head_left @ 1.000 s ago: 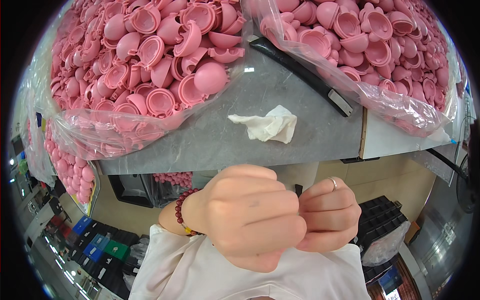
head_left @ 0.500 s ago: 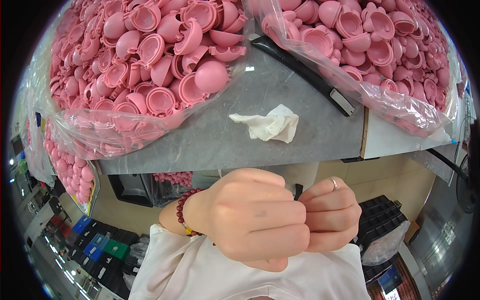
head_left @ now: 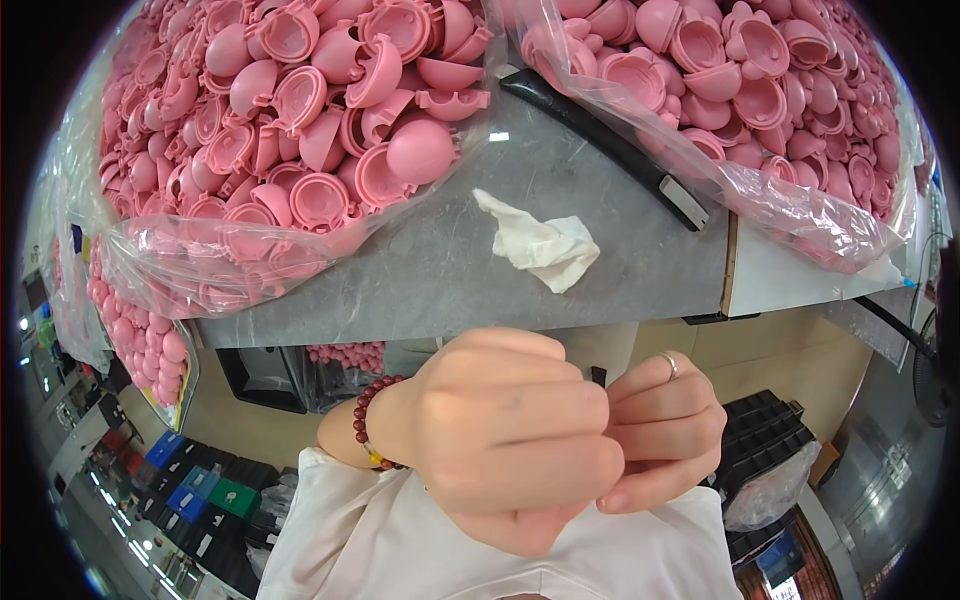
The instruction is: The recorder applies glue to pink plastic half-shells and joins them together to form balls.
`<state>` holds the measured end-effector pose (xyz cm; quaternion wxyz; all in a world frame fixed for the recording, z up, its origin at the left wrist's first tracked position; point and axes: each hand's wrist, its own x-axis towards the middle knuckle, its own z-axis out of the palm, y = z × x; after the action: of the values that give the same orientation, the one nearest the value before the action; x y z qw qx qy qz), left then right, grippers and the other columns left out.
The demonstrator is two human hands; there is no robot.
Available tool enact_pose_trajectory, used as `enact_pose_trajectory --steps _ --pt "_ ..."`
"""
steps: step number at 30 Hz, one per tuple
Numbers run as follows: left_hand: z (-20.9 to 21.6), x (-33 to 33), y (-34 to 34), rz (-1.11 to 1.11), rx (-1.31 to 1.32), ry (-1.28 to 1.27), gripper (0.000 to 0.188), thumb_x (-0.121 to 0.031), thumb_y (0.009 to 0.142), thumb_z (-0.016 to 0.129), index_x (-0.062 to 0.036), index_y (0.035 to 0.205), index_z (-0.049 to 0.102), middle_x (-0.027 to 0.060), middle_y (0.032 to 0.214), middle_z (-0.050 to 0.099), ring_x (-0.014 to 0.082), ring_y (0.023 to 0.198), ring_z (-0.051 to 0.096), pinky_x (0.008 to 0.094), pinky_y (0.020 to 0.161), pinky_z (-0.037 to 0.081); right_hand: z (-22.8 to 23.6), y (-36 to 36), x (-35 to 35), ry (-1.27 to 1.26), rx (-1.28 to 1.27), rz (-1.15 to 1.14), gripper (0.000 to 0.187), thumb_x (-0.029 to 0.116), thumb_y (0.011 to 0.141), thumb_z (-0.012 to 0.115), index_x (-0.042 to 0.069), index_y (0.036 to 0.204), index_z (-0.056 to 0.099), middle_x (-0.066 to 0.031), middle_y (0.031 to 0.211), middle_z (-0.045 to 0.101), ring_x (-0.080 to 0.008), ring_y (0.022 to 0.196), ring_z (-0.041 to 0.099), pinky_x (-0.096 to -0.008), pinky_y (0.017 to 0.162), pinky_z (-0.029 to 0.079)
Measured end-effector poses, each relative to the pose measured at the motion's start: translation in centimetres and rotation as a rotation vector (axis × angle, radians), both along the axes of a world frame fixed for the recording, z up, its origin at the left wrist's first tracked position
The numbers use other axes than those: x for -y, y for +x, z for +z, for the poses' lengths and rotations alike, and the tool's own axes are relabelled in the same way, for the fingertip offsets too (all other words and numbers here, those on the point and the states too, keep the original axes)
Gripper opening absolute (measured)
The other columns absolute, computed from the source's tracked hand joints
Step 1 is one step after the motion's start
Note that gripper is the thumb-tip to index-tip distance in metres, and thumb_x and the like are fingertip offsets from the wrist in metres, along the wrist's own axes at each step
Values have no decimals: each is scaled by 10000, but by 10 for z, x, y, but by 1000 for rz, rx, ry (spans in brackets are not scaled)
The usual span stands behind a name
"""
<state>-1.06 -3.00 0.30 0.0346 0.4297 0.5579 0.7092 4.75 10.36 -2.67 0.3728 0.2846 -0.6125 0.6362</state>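
Note:
My left hand (head_left: pixel 515 440), with a dark red bead bracelet (head_left: pixel 362 425) at the wrist, is curled into a fist, its back facing up. Close against it on the right, my right hand (head_left: pixel 665 435) has its fingers bent inward and wears a ring (head_left: pixel 671 366). Both are in front of the table's near edge, above my white top. Whatever the fingers may hold is hidden by the hands themselves. On the grey table (head_left: pixel 400 285) just beyond them lies a crumpled white tissue (head_left: pixel 548 248).
Clear plastic bags of pink half-round shells fill the table's far left (head_left: pixel 270 120) and far right (head_left: pixel 740 80). A long black tool with a metal end (head_left: pixel 605 145) lies between them. Below stand black crates (head_left: pixel 760 440) at right, and blue and green bins (head_left: pixel 232 498) at left.
The left fist has shifted slightly and turned a little. My right fingers have loosened somewhat, with a lower fingertip now showing. The tissue's left end has swung upward on the table.

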Motion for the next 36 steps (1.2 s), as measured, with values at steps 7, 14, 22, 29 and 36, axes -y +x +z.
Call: enact_pose_trajectory --steps 7,14,22,29,36 --pt "4 0 0 107 -277 -75 128 -77 454 521 -56 578 500 2 522 403 93 367 261 219 358 164 0 3 3 -41 20 -44 175 -3 598 644 80 746 689 -63 700 543 -151 606 491 -229 469 409" --pt "1 -1 -5 26 -355 -3 88 -63 489 530 -54 564 483 -22 501 346 83 374 234 223 368 147 6 6 -4 23 103 88 103 11 660 645 96 718 653 -58 736 545 -177 618 486 -234 489 461" --pt "-2 -1 -5 -50 -276 49 80 -72 591 566 -46 569 494 -19 504 356 84 373 247 222 364 160 5 8 -3 46 118 95 112 10 665 632 108 706 666 -55 752 544 -178 631 495 -245 515 464" --pt "-4 0 1 -47 -146 -36 31 -29 549 505 -40 576 494 -8 503 373 102 365 276 232 353 188 2 2 0 -38 39 70 157 -12 600 647 73 725 691 -71 687 552 -152 586 488 -225 474 400" --pt "-2 -3 1 -70 -179 -54 91 -35 458 467 -52 546 449 -11 491 293 108 367 228 240 361 152 3 6 13 -160 66 -41 167 -25 588 646 70 719 691 -69 672 554 -152 581 491 -225 459 390"
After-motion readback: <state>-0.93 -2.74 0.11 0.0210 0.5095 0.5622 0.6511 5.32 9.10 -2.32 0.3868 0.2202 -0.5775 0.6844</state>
